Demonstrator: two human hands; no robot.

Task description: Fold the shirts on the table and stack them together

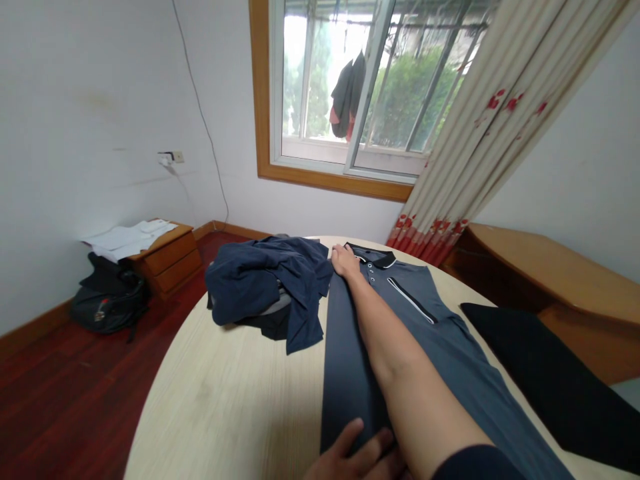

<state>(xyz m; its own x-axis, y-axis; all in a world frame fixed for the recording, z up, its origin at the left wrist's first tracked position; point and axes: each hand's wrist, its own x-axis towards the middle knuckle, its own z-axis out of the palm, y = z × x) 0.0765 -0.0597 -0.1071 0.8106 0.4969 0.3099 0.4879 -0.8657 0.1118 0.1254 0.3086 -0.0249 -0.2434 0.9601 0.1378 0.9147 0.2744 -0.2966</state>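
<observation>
A grey polo shirt (440,333) with a black collar lies front up along the round pale wooden table (225,400), its left side folded inward. My right arm stretches along the shirt. My right hand (344,260) rests at the shoulder beside the collar, fingers curled onto the fabric. At the bottom edge of the view my left hand (355,453) lies on the shirt's near end, fingers stretched flat and holding nothing.
A heap of dark blue clothes (270,287) lies left of the shirt. A black garment (550,380) lies at the right. A wooden bench (550,267) stands behind. On the red floor are a low cabinet with papers (160,257) and a black bag (107,300).
</observation>
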